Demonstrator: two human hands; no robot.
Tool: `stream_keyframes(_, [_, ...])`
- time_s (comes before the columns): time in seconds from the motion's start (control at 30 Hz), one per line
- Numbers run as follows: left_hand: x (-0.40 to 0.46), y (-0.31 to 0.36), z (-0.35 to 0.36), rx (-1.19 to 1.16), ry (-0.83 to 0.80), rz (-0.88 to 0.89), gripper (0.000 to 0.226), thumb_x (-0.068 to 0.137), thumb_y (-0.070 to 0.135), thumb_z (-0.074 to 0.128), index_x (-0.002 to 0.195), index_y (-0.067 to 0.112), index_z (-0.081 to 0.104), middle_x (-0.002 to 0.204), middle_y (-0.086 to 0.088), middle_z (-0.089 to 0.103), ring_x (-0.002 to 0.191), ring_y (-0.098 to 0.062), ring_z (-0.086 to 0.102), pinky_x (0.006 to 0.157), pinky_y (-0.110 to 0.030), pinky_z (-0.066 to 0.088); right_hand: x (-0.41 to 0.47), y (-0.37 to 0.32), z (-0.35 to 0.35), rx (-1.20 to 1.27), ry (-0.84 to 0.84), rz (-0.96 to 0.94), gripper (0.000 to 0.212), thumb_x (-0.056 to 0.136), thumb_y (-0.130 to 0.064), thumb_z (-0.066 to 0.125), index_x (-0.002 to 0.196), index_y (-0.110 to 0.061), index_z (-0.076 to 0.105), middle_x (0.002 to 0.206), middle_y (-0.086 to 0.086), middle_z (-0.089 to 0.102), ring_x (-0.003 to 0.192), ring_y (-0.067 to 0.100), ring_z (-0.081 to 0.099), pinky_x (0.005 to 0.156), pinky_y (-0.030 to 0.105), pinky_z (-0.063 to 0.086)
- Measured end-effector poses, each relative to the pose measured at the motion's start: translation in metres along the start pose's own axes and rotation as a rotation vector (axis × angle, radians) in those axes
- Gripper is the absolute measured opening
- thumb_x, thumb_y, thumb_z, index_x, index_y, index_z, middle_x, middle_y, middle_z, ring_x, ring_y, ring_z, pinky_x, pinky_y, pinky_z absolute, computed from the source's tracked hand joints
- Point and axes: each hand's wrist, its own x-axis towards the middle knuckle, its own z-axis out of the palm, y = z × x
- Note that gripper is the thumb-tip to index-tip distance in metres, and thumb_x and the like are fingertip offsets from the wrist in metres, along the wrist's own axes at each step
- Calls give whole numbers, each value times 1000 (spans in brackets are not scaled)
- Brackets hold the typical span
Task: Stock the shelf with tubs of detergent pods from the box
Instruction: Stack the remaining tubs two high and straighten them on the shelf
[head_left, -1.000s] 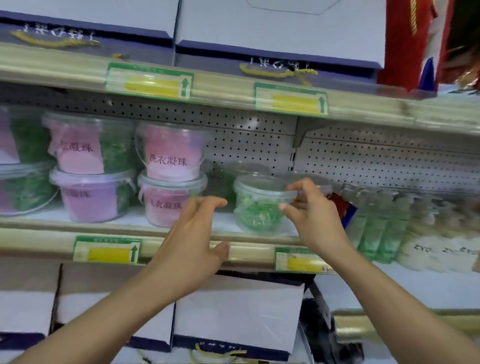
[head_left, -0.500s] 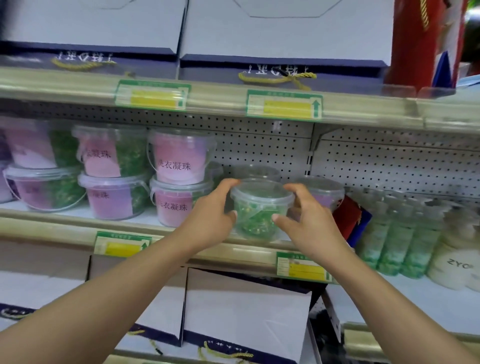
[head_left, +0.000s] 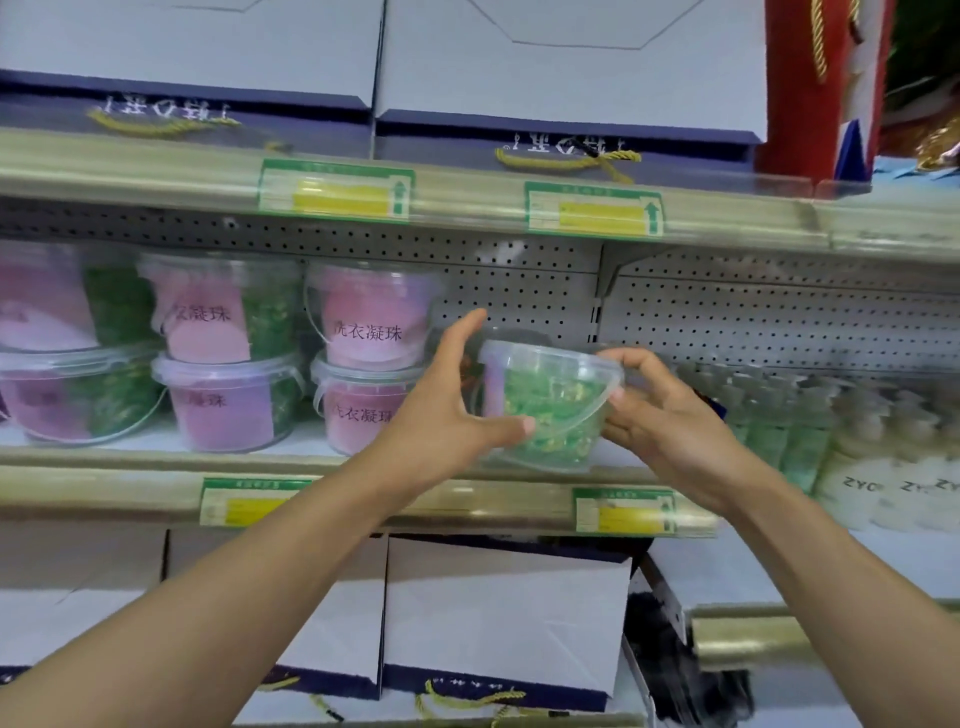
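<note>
1. Tub (head_left: 550, 405) of green detergent pods, clear-walled with a snap lid and a thin bail handle, sits tilted at the near edge of the middle shelf (head_left: 156, 488), just right of the stacked pink-labelled tubs (head_left: 366, 358).
2. We hold it between both hands. Our left hand (head_left: 447, 410) is spread, thumb laid across the tub's lower near wall, fingers raised and reaching round its left side. Our right hand (head_left: 670, 415) cups the right wall, fingers curled against the rim and side.
3. Step in hand, as we judge it: seating and turning 1 tub into its slot in the row. Its pink label shows only as a sliver at the left, so the face is not yet toward the aisle.
4. Next move calls for a rotation until the label faces out, then levelling the base and a short push toward the far pegboard, in line with the 2-high stacks at left.
5. Right of the slot stand pale green bottles (head_left: 800, 431), near enough that our right hand needs care on release.
6. The supply box named in the task cannot be identified here; white cartons (head_left: 504, 613) fill the shelf below.
</note>
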Motion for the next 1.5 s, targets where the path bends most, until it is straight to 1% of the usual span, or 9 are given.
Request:
stream_keyframes(0.13, [-7, -1, -3, -218, -125, -63, 103, 57, 27, 87, 138, 50, 28, 138, 9, 40, 121, -10, 48, 81, -19, 45, -16, -5, 13, 149, -60, 44, 40, 90, -22, 48, 129, -13, 45, 120, 9, 64, 106, 24, 63, 94, 33, 51])
stream_keyframes(0.27, [-21, 2, 0, -121, 84, 11, 85, 56, 19, 89, 124, 39, 42, 111, 8, 56, 89, -4, 56, 68, -13, 48, -25, -19, 30, -253, 102, 26, 33, 93, -23, 54, 125, -30, 51, 115, 3, 67, 101, 14, 66, 95, 35, 50])
stream_keyframes(0.47, [-27, 13, -2, 259, 366, 8, 88, 50, 37, 88, 119, 42, 34, 116, 5, 45, 99, -12, 47, 80, -26, 39, -36, -41, 49, -340, 38, -60, 36, 91, -5, 55, 118, -29, 55, 105, -4, 69, 97, 7, 66, 88, 22, 51])
stream_keyframes(0.6, [-32, 17, -4, 359, 298, 57, 96, 53, 42, 87, 133, 43, 33, 120, 11, 41, 104, -6, 43, 84, -22, 35, -34, -36, 46, -421, 47, -95, 28, 89, -18, 62, 113, -31, 57, 107, 2, 66, 95, 4, 65, 84, 16, 50])
stream_keyframes(0.73, [-33, 18, -6, 149, 170, 37, 71, 71, 31, 80, 129, 44, 42, 114, 19, 54, 98, 9, 51, 78, -6, 40, -28, -26, 26, -312, 71, -103, 19, 92, -14, 56, 109, -21, 59, 105, 5, 70, 98, 20, 67, 94, 33, 51])
stream_keyframes(0.87, [-24, 24, 0, -108, 149, -72, 33, 89, 26, 60, 116, 44, 55, 104, 12, 64, 101, -8, 60, 90, -31, 48, -21, -18, 2, -168, -16, -93, 22, 93, -15, 51, 115, -17, 56, 111, 5, 69, 104, 27, 65, 91, 25, 52])
stream_keyframes(1.13, [-7, 26, 37, -70, 144, -93, 32, 80, 29, 70, 106, 24, 51, 97, 0, 69, 88, -12, 65, 86, -34, 51, 5, -17, -41, -164, -175, -72, 31, 90, -18, 55, 121, -22, 53, 104, 1, 71, 99, 17, 67, 84, 23, 53])
stream_keyframes(1.33, [-2, 22, 51, -40, 355, -104, 25, 81, 19, 67, 98, 23, 50, 83, 2, 70, 73, -3, 64, 73, -21, 51, 47, -5, -92, -858, 204, -206, 47, 83, -5, 61, 124, -23, 50, 120, 4, 55, 110, 20, 54, 86, 26, 41])
stream_keyframes(1.5, [-11, 23, 48, -48, 487, -140, 29, 80, 22, 65, 105, 24, 51, 76, 5, 73, 74, -8, 66, 78, -28, 48, 69, 23, -104, -1244, 60, -73, 46, 79, -5, 59, 122, -19, 50, 116, 12, 52, 96, 26, 54, 72, 33, 47])
